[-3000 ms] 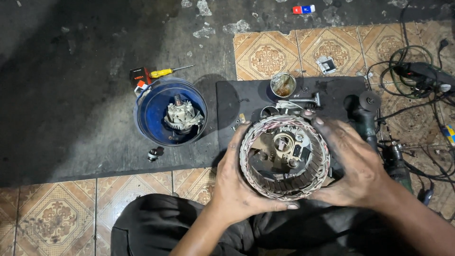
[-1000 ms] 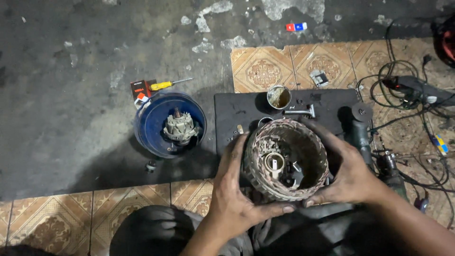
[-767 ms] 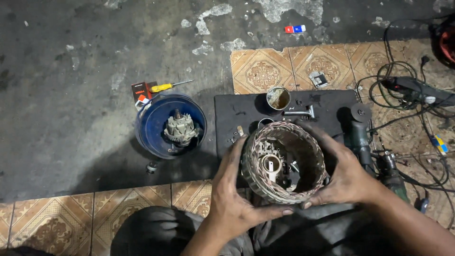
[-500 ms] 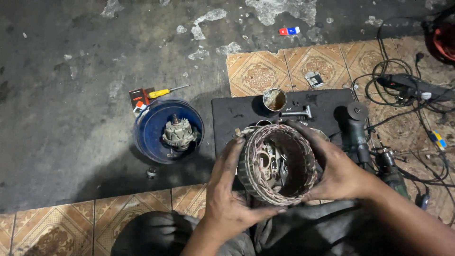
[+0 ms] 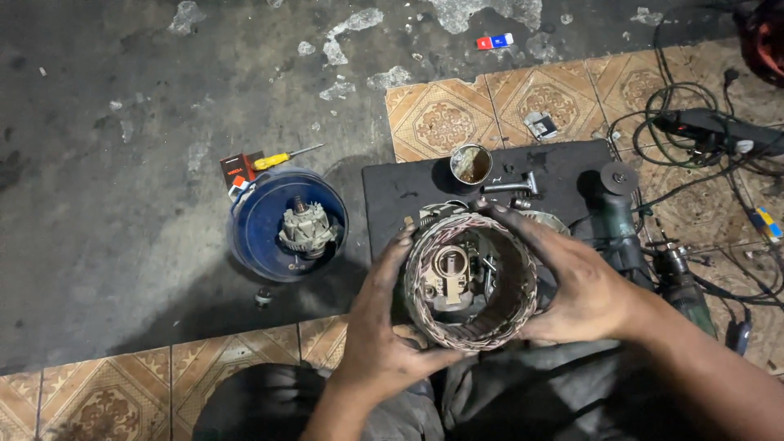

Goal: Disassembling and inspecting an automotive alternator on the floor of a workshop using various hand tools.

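Tilted further upright since a moment ago, the copper-wound stator ring (image 5: 471, 282) sits clamped between the left hand (image 5: 384, 343) and right hand (image 5: 572, 286), each grip pressing its outer wall, with the blue bucket (image 5: 253, 237) left of that grip, the small tin cup (image 5: 471, 163) beyond it.

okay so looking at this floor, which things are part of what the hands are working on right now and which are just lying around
In hand:
left hand and right hand, gripping the wound ring from both sides
metal parts seen through the ring

Lying about:
blue tub holding a metal housing
yellow screwdriver
small tin
angle grinder
cables
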